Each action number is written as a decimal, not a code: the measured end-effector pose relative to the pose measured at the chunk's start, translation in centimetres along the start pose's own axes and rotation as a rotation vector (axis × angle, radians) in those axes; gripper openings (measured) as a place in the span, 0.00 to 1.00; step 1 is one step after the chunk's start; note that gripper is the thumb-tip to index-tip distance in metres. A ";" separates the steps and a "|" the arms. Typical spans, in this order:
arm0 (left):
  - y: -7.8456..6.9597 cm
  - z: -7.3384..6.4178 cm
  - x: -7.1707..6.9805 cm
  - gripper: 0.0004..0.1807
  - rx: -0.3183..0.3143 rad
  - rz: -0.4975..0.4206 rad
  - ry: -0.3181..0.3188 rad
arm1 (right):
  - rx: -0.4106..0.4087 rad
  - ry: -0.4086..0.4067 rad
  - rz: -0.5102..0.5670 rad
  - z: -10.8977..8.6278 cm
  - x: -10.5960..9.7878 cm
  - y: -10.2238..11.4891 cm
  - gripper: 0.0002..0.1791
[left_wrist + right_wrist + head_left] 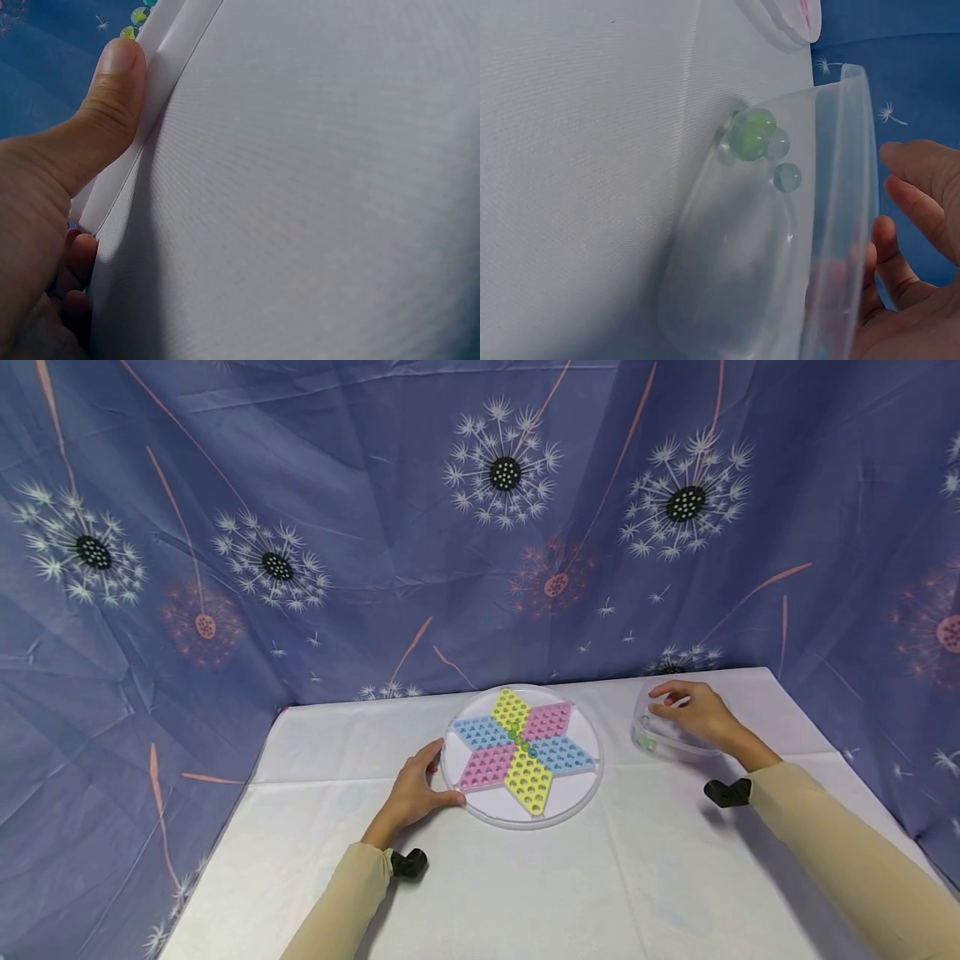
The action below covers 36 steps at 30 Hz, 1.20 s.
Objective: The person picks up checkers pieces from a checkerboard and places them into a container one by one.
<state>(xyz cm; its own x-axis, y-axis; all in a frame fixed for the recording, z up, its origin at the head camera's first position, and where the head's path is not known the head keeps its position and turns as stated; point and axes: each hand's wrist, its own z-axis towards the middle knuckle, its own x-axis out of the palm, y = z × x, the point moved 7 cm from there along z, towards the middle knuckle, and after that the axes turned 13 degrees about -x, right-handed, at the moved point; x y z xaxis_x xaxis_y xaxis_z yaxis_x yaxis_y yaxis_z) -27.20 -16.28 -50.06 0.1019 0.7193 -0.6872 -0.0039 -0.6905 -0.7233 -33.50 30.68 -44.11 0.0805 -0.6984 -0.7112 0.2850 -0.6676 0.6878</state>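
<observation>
A round white Chinese checkers board (566,802) lies on the table, its star in yellow, pink and blue. Several green and bluish marbles (519,739) sit near the star's centre. My left hand (412,789) holds the board's left rim; in the left wrist view the thumb (116,82) rests on the rim (169,56) and the curled fingers are partly hidden. Over a clear plastic container (678,746) at the right hovers my right hand (697,714), loosely curled, with no marble visible in it. Green and clear marbles (755,135) lie at one end inside the container.
A white cloth (525,893) covers the table. Behind and at the sides hangs a blue curtain (390,527) with dandelion prints, close to the table's back edge. A black wrist camera (408,863) is on the left wrist, another (727,792) on the right.
</observation>
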 end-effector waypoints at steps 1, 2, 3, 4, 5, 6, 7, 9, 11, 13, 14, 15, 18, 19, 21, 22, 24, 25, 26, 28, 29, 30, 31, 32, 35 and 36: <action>0.0 0.0 0.0 0.62 -0.001 0.003 -0.002 | -0.008 0.002 -0.011 0.0 -0.1 0.2 0.22; 0.0 0.0 0.0 0.62 -0.003 0.005 -0.002 | -0.013 0.004 -0.019 0.1 -0.1 0.4 0.22; 0.0 0.1 0.0 0.62 -0.004 0.008 -0.002 | -0.018 0.005 -0.024 0.1 -0.2 0.6 0.22; 0.1 0.1 0.0 0.63 -0.005 0.009 -0.001 | -0.022 0.007 -0.026 0.1 -0.3 0.8 0.22; 0.1 0.1 0.1 0.63 -0.006 0.009 -0.001 | -0.031 0.009 -0.025 0.2 -0.3 1.0 0.22; 0.1 0.1 0.1 0.63 -0.007 0.010 -0.001 | -0.039 0.012 -0.026 0.3 -0.4 1.3 0.22; 0.1 0.2 0.1 0.63 -0.010 0.012 0.000 | -0.047 0.015 -0.029 0.3 -0.5 1.5 0.23; 0.1 0.2 0.1 0.63 -0.009 0.014 0.001 | -0.059 0.019 -0.032 0.5 -0.6 1.9 0.23; 0.1 0.2 0.1 0.63 -0.005 0.013 0.000 | -0.069 0.024 -0.032 0.7 -0.8 2.4 0.23; 0.0 0.2 0.0 0.63 -0.002 0.012 0.000 | -0.070 0.028 -0.034 0.8 -0.9 2.7 0.23; 0.0 0.2 0.0 0.63 -0.001 0.012 -0.001 | -0.069 0.030 -0.033 0.9 -1.0 2.8 0.22; 0.0 0.1 0.0 0.63 0.001 0.011 -0.001 | -0.072 0.030 -0.030 0.9 -1.0 3.0 0.22; 0.0 0.1 0.0 0.63 0.002 0.008 0.001 | -0.084 0.027 -0.020 1.1 -1.0 3.4 0.21; 0.0 0.1 0.0 0.63 0.002 0.008 0.001 | -0.089 0.027 -0.013 1.1 -0.9 3.5 0.21; 0.0 0.1 0.0 0.63 0.002 0.006 0.002 | -0.100 0.023 0.005 1.2 -0.7 3.7 0.21; 0.0 0.1 0.0 0.63 0.002 0.006 0.003 | -0.106 0.023 0.015 1.3 -0.6 3.8 0.21; 0.1 0.2 0.0 0.62 -0.001 0.005 0.004 | -0.137 0.035 0.017 1.5 -0.3 4.2 0.22; 0.1 0.2 0.1 0.62 -0.001 0.006 0.004 | -0.151 0.043 0.018 1.6 -0.1 4.4 0.22; 0.1 0.2 0.1 0.62 -0.003 0.009 0.004 | -0.166 0.049 0.019 1.7 0.1 4.6 0.22; 0.2 0.2 0.1 0.62 -0.005 0.010 0.004 | -0.206 0.068 0.022 2.0 0.4 5.3 0.24; 0.2 0.2 0.1 0.62 -0.006 0.011 0.003 | -0.224 0.078 0.024 2.1 0.7 5.7 0.24; 0.2 0.3 0.1 0.62 -0.008 0.012 0.003 | -0.237 0.084 0.031 2.2 0.8 6.2 0.25; 0.2 0.3 0.1 0.62 -0.009 0.012 0.003 | -0.247 0.089 0.040 2.3 1.0 6.5 0.25; 0.2 0.3 0.1 0.62 -0.010 0.011 0.003 | -0.257 0.094 0.051 2.4 1.3 7.0 0.26; 0.2 0.3 0.0 0.63 -0.010 0.004 0.003 | -0.286 0.113 0.076 2.7 2.1 8.1 0.27; 0.1 0.3 0.0 0.63 -0.012 0.004 0.003 | -0.294 0.121 0.086 2.8 2.4 8.5 0.27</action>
<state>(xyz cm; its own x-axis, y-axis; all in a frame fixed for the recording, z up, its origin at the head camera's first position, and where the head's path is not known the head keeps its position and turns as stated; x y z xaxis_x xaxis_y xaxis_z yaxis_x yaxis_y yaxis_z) -27.48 -16.34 -50.20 0.1049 0.7164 -0.6898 0.0074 -0.6941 -0.7198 -33.57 22.57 -39.54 0.2238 -0.7017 -0.6765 0.5345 -0.4920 0.6872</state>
